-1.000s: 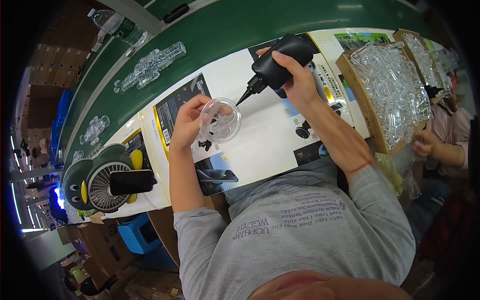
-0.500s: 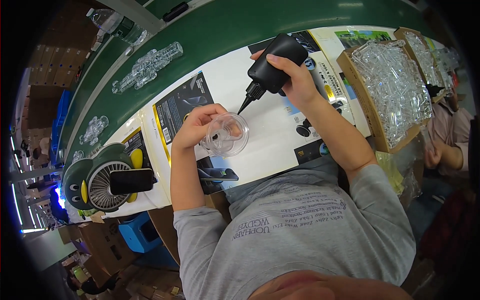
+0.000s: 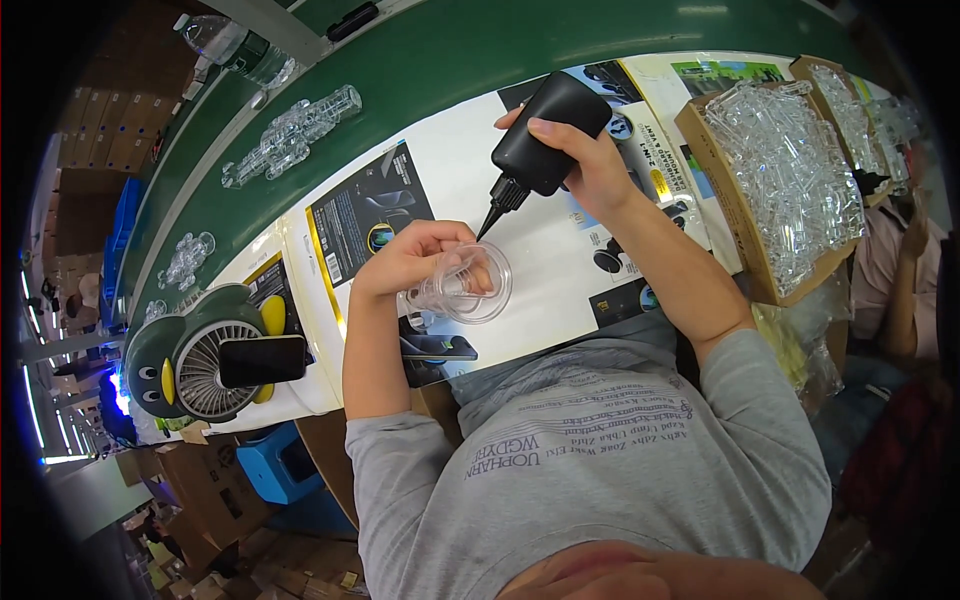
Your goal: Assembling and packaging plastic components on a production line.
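My left hand (image 3: 418, 257) grips a clear plastic piece (image 3: 492, 300) with a round, flared rim; the rim faces away to the right of the fingers. Wrapped round a black squeeze bottle (image 3: 548, 135) is my right hand (image 3: 590, 165). The bottle is tilted, and its thin black nozzle points down and to the left. The nozzle's tip is at the rim of the clear piece, close to my left fingers; whether it touches cannot be made out. Any liquid at the tip is too small to see.
A cardboard box (image 3: 775, 190) full of clear plastic parts stands on the right. More clear parts (image 3: 290, 138) lie on the green table (image 3: 430, 70) at the far left. A phone (image 3: 262, 362) leans on a green fan (image 3: 205, 375). A person (image 3: 895, 280) sits far right.
The clear piece has tipped over and shifted slightly to the right in my left hand. The bottle has moved slightly down and left, its nozzle staying by the rim.
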The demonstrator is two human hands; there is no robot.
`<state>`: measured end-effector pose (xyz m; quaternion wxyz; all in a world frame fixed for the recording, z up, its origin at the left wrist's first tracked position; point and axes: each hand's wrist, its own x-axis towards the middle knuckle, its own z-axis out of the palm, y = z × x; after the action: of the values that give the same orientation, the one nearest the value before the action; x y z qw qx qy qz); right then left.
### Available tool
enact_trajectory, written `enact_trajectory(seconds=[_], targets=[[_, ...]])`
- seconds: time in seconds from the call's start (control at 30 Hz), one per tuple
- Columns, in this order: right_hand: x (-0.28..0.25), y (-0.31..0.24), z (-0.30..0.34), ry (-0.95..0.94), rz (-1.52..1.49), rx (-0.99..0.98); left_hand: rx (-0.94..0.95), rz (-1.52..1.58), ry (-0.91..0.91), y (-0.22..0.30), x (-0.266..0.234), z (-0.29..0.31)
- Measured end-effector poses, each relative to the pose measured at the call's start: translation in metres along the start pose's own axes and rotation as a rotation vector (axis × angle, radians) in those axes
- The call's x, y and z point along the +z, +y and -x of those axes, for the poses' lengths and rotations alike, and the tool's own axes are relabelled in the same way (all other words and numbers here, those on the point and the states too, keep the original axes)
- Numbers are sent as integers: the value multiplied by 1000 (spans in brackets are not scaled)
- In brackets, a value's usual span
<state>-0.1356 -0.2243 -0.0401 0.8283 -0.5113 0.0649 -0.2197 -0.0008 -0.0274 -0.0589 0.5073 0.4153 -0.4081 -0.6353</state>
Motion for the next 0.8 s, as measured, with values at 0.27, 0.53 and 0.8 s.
enact_trajectory(seconds=[0.27, 0.53, 0.8], targets=[[2, 0, 0, -32, 0, -1, -57, 9, -6, -6, -2, -1], [1, 2, 2, -40, -10, 6, -75, 37, -5, -9, -2, 0], [-1, 6, -6, 80, -96, 49, 73, -107, 258, 4, -2, 4]])
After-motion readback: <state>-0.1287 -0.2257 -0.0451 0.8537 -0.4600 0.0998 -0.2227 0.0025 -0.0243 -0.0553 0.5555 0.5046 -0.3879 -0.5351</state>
